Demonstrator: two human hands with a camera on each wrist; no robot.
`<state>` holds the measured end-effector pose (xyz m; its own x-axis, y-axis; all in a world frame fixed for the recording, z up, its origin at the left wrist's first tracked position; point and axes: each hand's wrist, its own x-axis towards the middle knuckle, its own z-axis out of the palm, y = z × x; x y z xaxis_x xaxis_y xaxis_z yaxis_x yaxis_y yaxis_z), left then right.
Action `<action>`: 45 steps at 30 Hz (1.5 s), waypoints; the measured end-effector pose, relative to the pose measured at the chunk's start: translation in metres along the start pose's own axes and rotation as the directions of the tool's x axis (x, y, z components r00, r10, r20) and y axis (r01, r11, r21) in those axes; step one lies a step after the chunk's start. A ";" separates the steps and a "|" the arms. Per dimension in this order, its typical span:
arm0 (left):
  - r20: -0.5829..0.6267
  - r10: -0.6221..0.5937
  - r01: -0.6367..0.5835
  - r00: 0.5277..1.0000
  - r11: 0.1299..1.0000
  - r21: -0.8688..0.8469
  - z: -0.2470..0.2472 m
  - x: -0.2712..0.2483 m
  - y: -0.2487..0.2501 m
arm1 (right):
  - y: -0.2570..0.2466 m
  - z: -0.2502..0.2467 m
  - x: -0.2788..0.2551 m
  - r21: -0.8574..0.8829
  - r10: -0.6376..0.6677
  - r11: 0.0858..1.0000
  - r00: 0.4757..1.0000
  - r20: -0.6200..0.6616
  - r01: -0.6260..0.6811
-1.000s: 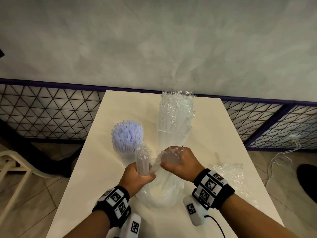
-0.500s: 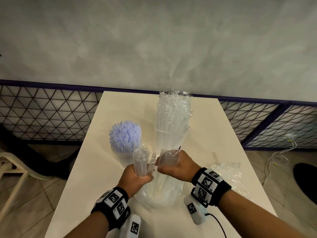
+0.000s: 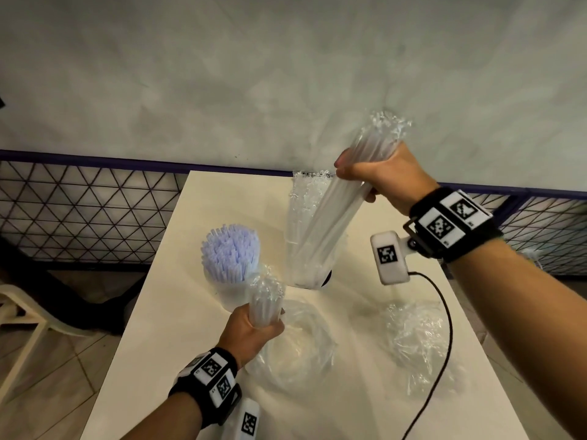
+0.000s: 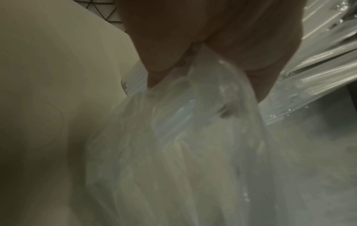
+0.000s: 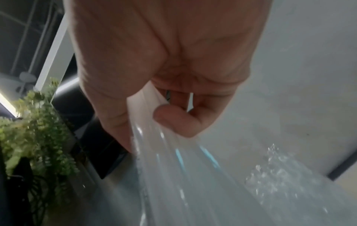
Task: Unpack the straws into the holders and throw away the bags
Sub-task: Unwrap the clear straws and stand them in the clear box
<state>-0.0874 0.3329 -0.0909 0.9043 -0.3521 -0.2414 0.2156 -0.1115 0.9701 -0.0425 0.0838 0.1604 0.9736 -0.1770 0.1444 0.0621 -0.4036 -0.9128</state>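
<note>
My right hand (image 3: 381,179) is raised above the table's far side and grips a long bundle of clear straws (image 3: 336,211), tilted, with its lower end overlapping the tall clear holder (image 3: 295,262); whether it is inside I cannot tell. The right wrist view shows the fingers (image 5: 173,119) curled round that bundle (image 5: 173,168). Near the front, my left hand (image 3: 254,328) grips a smaller bunch of clear straws (image 3: 265,300) with the clear bag (image 3: 301,350) hanging below it. Its fingers (image 4: 154,61) pinch the bag (image 4: 173,152). Blue straws (image 3: 230,252) fill a second holder (image 3: 228,293).
A crumpled empty bag (image 3: 416,341) lies on the cream table (image 3: 197,328) at the right, beside a black cable (image 3: 446,328). Beyond the table run a mesh fence (image 3: 79,211) and a grey wall. A white chair (image 3: 19,312) stands at the left.
My right hand has risen up and to the right, away from the left hand, drawing a long bundle of clear straws with it. The left hand has stayed low over the bag.
</note>
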 end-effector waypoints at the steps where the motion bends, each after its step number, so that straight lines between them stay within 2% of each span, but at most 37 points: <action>1: 0.004 -0.004 0.004 1.000 1.000 0.012 0.001 0.000 0.000 | -0.002 0.000 0.005 -0.012 -0.006 1.000 1.000 -0.001 0.006; 6: 0.000 0.000 0.000 1.000 0.996 0.094 0.001 0.001 0.000 | -0.010 -0.004 0.020 -0.089 -0.036 0.995 0.999 -0.018 0.035; 9: -0.008 -0.011 0.012 1.000 0.994 0.109 0.001 0.003 -0.001 | -0.003 0.002 0.026 -0.131 -0.025 0.991 0.999 0.022 0.027; 14: -0.009 -0.020 0.021 1.000 0.992 0.128 0.002 0.002 0.000 | 0.005 0.005 0.033 -0.149 -0.012 0.989 1.000 0.015 0.014; 17: -0.012 -0.027 0.028 1.000 0.991 0.130 0.002 0.001 0.000 | -0.005 0.002 0.033 -0.179 -0.007 0.984 0.999 0.052 0.016; 21: -0.019 -0.045 0.047 0.999 0.992 0.121 0.003 0.002 -0.001 | -0.008 0.001 0.033 -0.216 -0.007 0.975 0.985 0.175 0.045; 24: -0.025 -0.045 0.048 0.999 0.991 0.126 0.003 0.003 0.000 | 0.001 0.003 0.036 -0.231 0.004 0.972 0.981 0.196 0.042; 27: -0.028 -0.041 0.045 0.999 0.990 0.135 0.003 0.003 -0.001 | 0.026 0.011 0.039 -0.254 0.068 0.967 0.982 0.176 -0.022; 30: -0.032 -0.034 0.038 0.999 0.989 0.142 0.004 0.002 0.000 | 0.059 0.026 0.034 -0.303 0.177 0.942 0.981 0.084 -0.144; 33: -0.004 -0.031 0.032 1.000 0.991 0.127 0.003 0.004 -0.001 | 0.075 0.041 0.020 -0.372 0.190 0.910 0.982 -0.022 -0.184; 36: 0.005 -0.035 0.035 0.999 0.993 0.109 0.001 0.004 -0.002 | 0.073 0.043 0.013 -0.260 0.095 0.961 0.995 -0.025 -0.098; 38: 0.011 -0.024 0.023 1.000 0.994 0.108 0.001 0.004 -0.002 | 0.069 0.039 0.016 -0.118 -0.033 0.993 0.999 -0.041 0.028; 40: 0.010 -0.022 0.020 1.000 0.994 0.111 0.001 0.004 -0.002 | 0.063 0.035 0.020 -0.039 -0.156 0.988 0.982 -0.106 0.152; 43: -0.003 -0.035 0.035 0.999 0.991 0.132 0.001 0.006 -0.004 | 0.048 0.034 0.025 -0.161 -0.292 0.951 0.941 -0.174 0.265; 45: -0.008 -0.042 0.043 0.999 0.990 0.136 0.002 0.007 -0.005 | 0.047 0.035 0.032 -0.368 -0.432 0.850 0.898 -0.079 0.376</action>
<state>-0.0825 0.3294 -0.0974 0.8975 -0.3394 -0.2816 0.2019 -0.2516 0.9466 -0.0009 0.0906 0.1092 0.8303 -0.0559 0.5546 0.3384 -0.7400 -0.5812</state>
